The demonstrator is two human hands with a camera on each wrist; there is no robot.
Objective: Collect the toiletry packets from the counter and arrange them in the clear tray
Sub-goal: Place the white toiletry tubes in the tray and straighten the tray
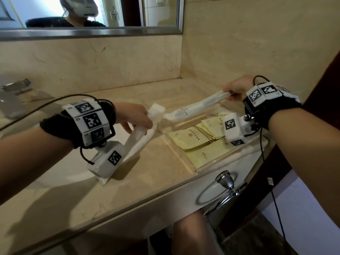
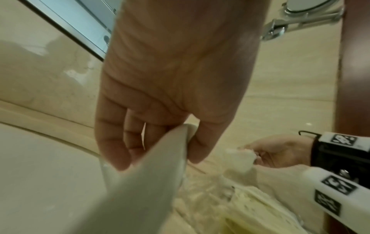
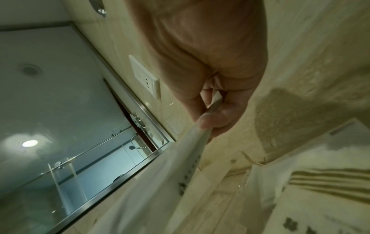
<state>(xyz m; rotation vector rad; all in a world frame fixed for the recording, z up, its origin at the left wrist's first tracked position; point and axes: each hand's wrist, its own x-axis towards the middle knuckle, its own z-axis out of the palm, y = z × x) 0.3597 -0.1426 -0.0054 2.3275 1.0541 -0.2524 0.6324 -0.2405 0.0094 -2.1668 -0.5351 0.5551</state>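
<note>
My left hand (image 1: pixel 139 119) grips a long white toiletry packet (image 1: pixel 139 140) near its top end, above the counter just left of the clear tray (image 1: pixel 179 150). In the left wrist view the same packet (image 2: pixel 144 182) runs out from between the thumb and fingers. My right hand (image 1: pixel 234 90) pinches the far end of a second long white packet (image 1: pixel 195 106), which slants over the tray's back part. The right wrist view shows thumb and finger clamped on that packet (image 3: pixel 180 158). Several pale yellow flat packets (image 1: pixel 193 138) lie inside the tray.
The beige marble counter (image 1: pixel 150 173) ends in a front edge with a chrome towel ring (image 1: pixel 226 183) below it. A white basin (image 1: pixel 55 173) lies to the left, with a chrome tap (image 1: pixel 14 89) behind. The corner walls and a mirror (image 1: pixel 88 13) close off the back.
</note>
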